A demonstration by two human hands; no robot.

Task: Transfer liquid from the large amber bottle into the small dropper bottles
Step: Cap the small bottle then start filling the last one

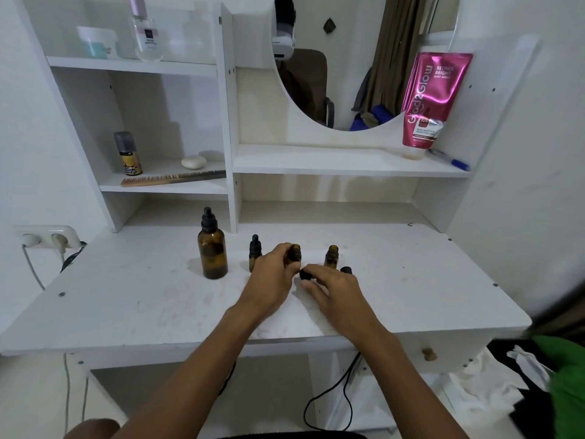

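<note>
The large amber bottle [212, 251], capped with a black dropper, stands on the white desk [126, 299]. To its right stands a small dropper bottle [254, 253] with its black cap on. My left hand [274, 274] grips an uncapped small amber bottle [294, 253]. My right hand [330, 291] holds a black dropper cap [305, 274] low over the desk, just right of that bottle. Another uncapped small bottle [331, 256] stands further right, with a second black cap [346, 270] lying beside it.
Shelves behind hold a comb [172, 178], a spray can [128, 153], a pink tube [432, 99] and a blue pen [451, 160]. A mirror [348, 58] rises at the back. A wall socket [47, 237] with cables sits left. Green cloth [566, 375] lies at the right.
</note>
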